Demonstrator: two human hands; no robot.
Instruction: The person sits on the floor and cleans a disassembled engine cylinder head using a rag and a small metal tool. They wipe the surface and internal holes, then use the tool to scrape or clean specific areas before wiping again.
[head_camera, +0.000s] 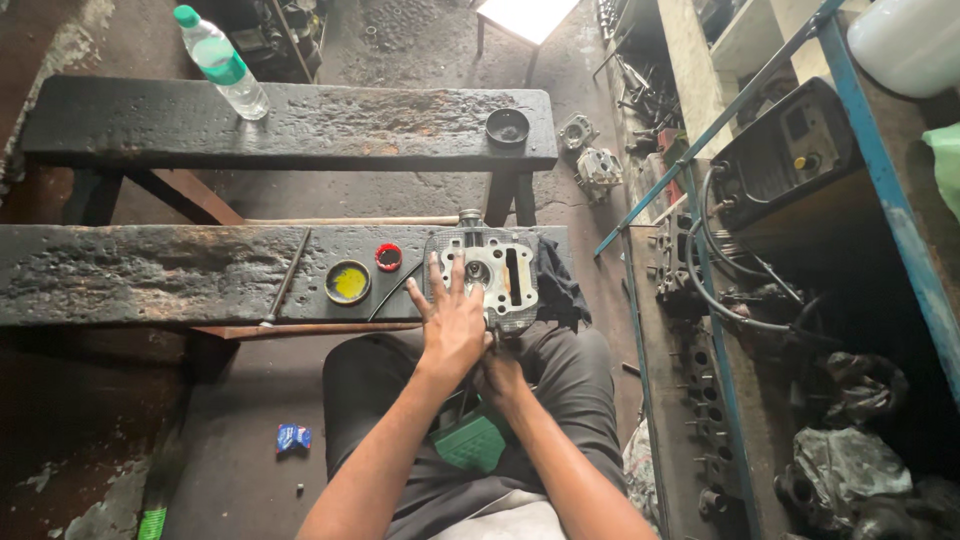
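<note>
A grey metal engine cylinder head (497, 277) rests at the near edge of a blackened wooden bench (150, 272), partly on a dark cloth (556, 285). My left hand (450, 318) lies flat on the head's left side, fingers spread over it. Under the head's near edge sits my right hand (500, 372), mostly hidden by the left wrist; what it grips cannot be seen. A small open tin of yellow paste (348, 282) and a red cap (388, 257) lie just left of the head.
A thin metal rod (287, 277) lies across the bench. A second bench (300, 120) behind carries a plastic water bottle (222, 62) and a black cup (507, 126). A blue metal frame (715, 330) and shelves of engine parts (700, 400) stand at right.
</note>
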